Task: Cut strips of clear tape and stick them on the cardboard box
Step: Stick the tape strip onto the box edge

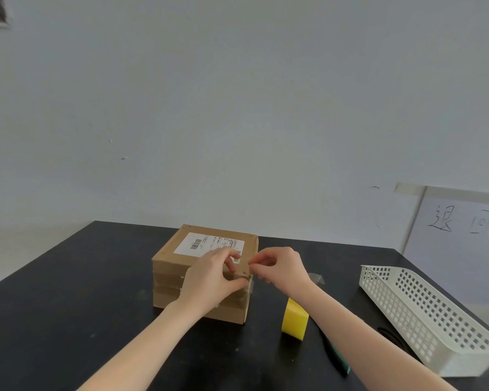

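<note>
1. so we're looking down at a dark surface (68, 292) pushed up against a pale wall. off to our right there's a white plastic basket (424, 314) with a grid of holes, sitting at an angle near the edge.
2. a yellow block (295, 319) that looks like foam stands just in front of the box's near right corner, under our right forearm. something with a green handle (340, 359) lies on the surface between that block and the basket, and our right arm covers most of it, so we can't say what it is. a dark loop next to the basket is too hidden to call as well.
3. the cardboard box (181, 266) sits mid-surface, a bit left of centre. its front face has a few horizontal seams.
4. both hands are at the box's near right top corner. our left hand (213, 277) lies over the front and top edge, thumb pressed along the corner, fingers curled on top.
5. our right hand (280, 268) is just beside it, fingertips pinched together right at the corner. a bit of clear tape (251, 286) shows wrapped down the box edge under the left thumb. whether the right fingers actually grip tape, we can't tell.
6. another clear scrap (316, 277) pokes out behind our right wrist.
7. writing: a white shipping label (206, 244) with a barcode on top of the box, text too small to read. a white sheet (460, 238) taped to the wall at right has two handwritten chinese characters, looks like 退回.
</note>
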